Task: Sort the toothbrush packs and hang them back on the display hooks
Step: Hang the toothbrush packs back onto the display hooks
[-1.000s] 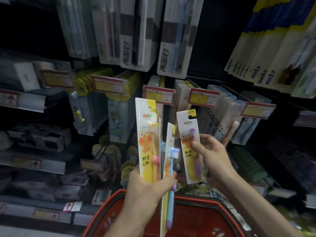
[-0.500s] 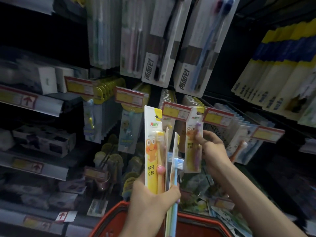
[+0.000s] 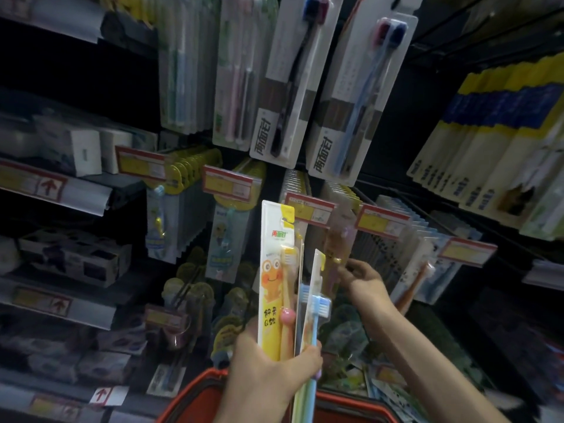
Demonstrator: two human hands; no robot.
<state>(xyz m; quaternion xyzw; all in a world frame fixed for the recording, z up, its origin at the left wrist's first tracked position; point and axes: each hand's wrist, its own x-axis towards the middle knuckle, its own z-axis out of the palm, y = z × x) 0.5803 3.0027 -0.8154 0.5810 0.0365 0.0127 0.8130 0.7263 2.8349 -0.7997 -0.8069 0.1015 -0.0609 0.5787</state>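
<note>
The left hand [image 3: 268,370], at 6 o'clock, is closed around a fan of toothbrush packs [image 3: 293,288] held upright; three can be counted for sure: a yellow cartoon pack [image 3: 274,270] in front and two with blue brushes behind it, with thinner card edges between that I cannot count. At 4 o'clock from the fan's top, the right hand [image 3: 363,279] pinches one blurred pack with a purple brush [image 3: 340,248] between thumb and fingertips, its top up by a red-edged price tag [image 3: 309,210] on a hook row. Five such tags run across the middle row. At 12 o'clock hang two large grey packs [image 3: 345,117]. A red basket [image 3: 195,398] sits at 6 o'clock.
</note>
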